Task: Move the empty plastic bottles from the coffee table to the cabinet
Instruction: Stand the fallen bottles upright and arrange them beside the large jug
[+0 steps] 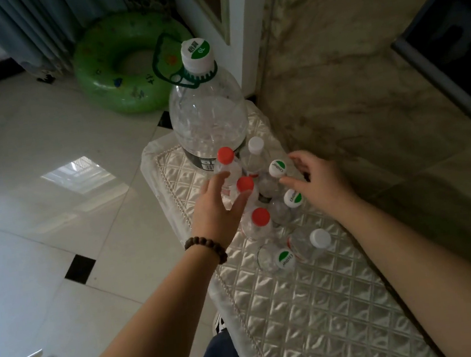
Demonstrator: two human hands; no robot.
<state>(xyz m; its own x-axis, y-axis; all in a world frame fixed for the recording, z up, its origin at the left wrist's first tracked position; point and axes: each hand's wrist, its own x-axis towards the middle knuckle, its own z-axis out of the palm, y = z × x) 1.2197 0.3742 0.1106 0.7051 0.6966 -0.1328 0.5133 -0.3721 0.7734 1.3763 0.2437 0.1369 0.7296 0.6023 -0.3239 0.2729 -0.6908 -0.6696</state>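
Upright bottles (pixel 259 223), caps up, between hands.

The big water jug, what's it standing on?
The big water jug stands on a quilted satin cloth. Small bottles in front hide its base, and the cloth covers whatever furniture lies beneath.

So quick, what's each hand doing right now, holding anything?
Left hand: open, fingers spread against the red-capped bottles, gripping none.
Right hand: open, reaching around the green-and-white-capped bottle, holding nothing.
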